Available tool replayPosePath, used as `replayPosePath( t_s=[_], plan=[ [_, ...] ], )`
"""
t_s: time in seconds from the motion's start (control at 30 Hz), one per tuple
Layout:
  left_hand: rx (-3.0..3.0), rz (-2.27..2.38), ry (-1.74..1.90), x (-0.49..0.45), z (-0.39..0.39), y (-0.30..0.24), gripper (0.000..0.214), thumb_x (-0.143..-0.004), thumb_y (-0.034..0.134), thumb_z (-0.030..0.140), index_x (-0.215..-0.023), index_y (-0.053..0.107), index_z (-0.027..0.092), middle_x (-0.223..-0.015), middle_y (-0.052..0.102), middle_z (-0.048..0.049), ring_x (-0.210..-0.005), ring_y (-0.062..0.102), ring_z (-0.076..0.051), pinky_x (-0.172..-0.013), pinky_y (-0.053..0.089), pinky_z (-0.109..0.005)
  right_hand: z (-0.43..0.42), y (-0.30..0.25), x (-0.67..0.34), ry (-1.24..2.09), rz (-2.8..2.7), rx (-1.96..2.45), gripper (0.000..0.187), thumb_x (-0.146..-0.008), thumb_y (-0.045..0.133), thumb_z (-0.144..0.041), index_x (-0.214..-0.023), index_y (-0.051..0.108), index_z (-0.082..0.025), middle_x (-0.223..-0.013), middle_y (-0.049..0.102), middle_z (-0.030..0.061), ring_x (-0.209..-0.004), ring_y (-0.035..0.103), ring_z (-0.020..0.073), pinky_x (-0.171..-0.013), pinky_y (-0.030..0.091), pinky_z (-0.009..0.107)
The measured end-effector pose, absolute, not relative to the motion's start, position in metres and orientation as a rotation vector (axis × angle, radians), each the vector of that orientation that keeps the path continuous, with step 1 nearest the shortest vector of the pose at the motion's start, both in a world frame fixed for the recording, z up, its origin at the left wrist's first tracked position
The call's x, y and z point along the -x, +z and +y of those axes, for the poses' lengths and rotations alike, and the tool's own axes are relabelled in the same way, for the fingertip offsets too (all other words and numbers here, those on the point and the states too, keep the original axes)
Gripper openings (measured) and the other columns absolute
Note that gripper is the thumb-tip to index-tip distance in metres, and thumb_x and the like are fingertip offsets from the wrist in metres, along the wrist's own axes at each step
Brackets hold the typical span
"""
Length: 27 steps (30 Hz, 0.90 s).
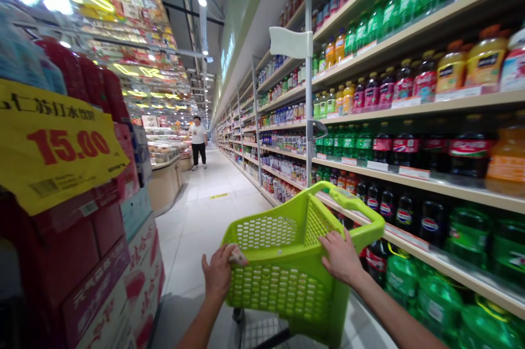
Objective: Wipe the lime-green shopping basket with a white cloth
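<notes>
A bright green plastic shopping cart (pixel 283 289) with slotted basket walls stands in front of me, turned sideways, its handle to the right. My left hand (pixel 217 273) is at the basket's left end, its fingers closed on a small crumpled whitish-pink cloth or tissue (pixel 238 255) that lies against the rim. Over the near rim, close to the handle, my right hand (pixel 341 257) is hooked with its fingers bent down into the basket and its thumb raised. Part of the cart's wheeled frame shows below the basket.
Tall shelves of bottled drinks (pixel 404 144) line the right side, close to the cart. Stacked boxes (pixel 139 278) with a yellow price sign (pixel 57 144) rise on the left. A tiled aisle (pixel 205 185) runs ahead, where a person (pixel 199 141) stands beside a display counter (pixel 166 185).
</notes>
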<state>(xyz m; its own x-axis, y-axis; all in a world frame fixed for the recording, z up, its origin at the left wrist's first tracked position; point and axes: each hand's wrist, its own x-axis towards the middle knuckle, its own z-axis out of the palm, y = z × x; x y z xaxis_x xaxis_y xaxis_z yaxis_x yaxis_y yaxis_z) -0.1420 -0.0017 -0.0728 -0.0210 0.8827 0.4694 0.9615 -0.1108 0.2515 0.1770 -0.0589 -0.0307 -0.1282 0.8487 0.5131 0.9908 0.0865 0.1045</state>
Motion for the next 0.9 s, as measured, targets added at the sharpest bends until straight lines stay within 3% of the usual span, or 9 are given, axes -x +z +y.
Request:
replayPosePath(
  t_s=[0.13,0.27,0.37,0.5,0.67,0.8,0.9],
  plan=[
    [2.317,-1.931,-0.667,0.142,-0.004,-0.074,0.049,-0.072,0.03,0.009,-0.111,0.049,0.032,-0.126,0.047,0.0045,-0.118,0.036,-0.014,-0.104,0.01,-0.044,-0.058,-0.031,-0.173,-0.625,-2.029,1.827,0.038,-0.067,0.051,-0.028,-0.103,0.056,-0.019,-0.093,0.058,0.0077,-0.097,0.045,0.0251,-0.097,0.007,0.049],
    [2.422,-1.894,-0.845,0.075,-0.006,-0.082,0.042,-0.077,0.033,0.024,-0.117,0.044,0.024,-0.125,0.047,-0.0021,-0.118,0.037,-0.018,-0.103,0.016,-0.044,-0.059,-0.031,-0.171,-0.618,-2.031,1.826,0.04,-0.066,0.051,-0.028,-0.105,0.055,-0.019,-0.094,0.058,0.0078,-0.097,0.045,0.025,-0.097,0.007,0.049],
    [2.427,-1.861,-0.89,0.054,-0.004,-0.085,0.04,-0.077,0.034,0.022,-0.116,0.046,0.025,-0.121,0.051,-0.0022,-0.115,0.041,-0.019,-0.104,0.011,-0.047,-0.061,-0.031,-0.173,-0.616,-2.034,1.829,0.04,-0.067,0.05,-0.027,-0.105,0.055,-0.019,-0.095,0.058,0.0072,-0.098,0.044,0.0246,-0.097,0.008,0.048],
    [2.349,-1.922,-0.737,0.103,-0.001,-0.088,0.043,-0.076,0.032,0.013,-0.111,0.049,0.031,-0.123,0.049,0.0026,-0.117,0.038,-0.02,-0.104,0.007,-0.049,-0.063,-0.031,-0.178,-0.626,-2.04,1.816,0.04,-0.067,0.049,-0.026,-0.106,0.054,-0.02,-0.097,0.058,0.0071,-0.099,0.044,0.0245,-0.098,0.009,0.047],
    [2.124,-2.18,-0.684,0.156,0.002,-0.087,0.043,-0.079,0.026,0.015,-0.115,0.046,0.027,-0.126,0.045,-0.0041,-0.117,0.037,-0.026,-0.095,0.018,-0.059,-0.062,-0.032,-0.178,-0.638,-2.012,1.837,0.039,-0.067,0.05,-0.029,-0.104,0.055,-0.018,-0.095,0.058,0.0081,-0.098,0.044,0.0252,-0.097,0.008,0.048],
    [2.38,-1.997,-0.804,0.1,-0.001,-0.076,0.04,-0.075,0.032,0.015,-0.109,0.05,0.026,-0.121,0.051,-0.003,-0.113,0.041,-0.018,-0.101,0.013,-0.05,-0.061,-0.032,-0.175,-0.637,-2.017,1.833,0.04,-0.067,0.05,-0.031,-0.104,0.055,-0.017,-0.095,0.058,0.0079,-0.097,0.045,0.0253,-0.097,0.008,0.05],
    [2.487,-1.909,-0.954,0.047,-0.008,-0.068,0.031,-0.074,0.039,0.027,-0.102,0.054,0.028,-0.113,0.056,-0.0009,-0.106,0.046,-0.018,-0.101,0.011,-0.049,-0.06,-0.032,-0.174,-0.646,-2.022,1.821,0.04,-0.067,0.05,-0.031,-0.104,0.055,-0.018,-0.095,0.058,0.0075,-0.096,0.045,0.025,-0.097,0.009,0.05]
  ],
)
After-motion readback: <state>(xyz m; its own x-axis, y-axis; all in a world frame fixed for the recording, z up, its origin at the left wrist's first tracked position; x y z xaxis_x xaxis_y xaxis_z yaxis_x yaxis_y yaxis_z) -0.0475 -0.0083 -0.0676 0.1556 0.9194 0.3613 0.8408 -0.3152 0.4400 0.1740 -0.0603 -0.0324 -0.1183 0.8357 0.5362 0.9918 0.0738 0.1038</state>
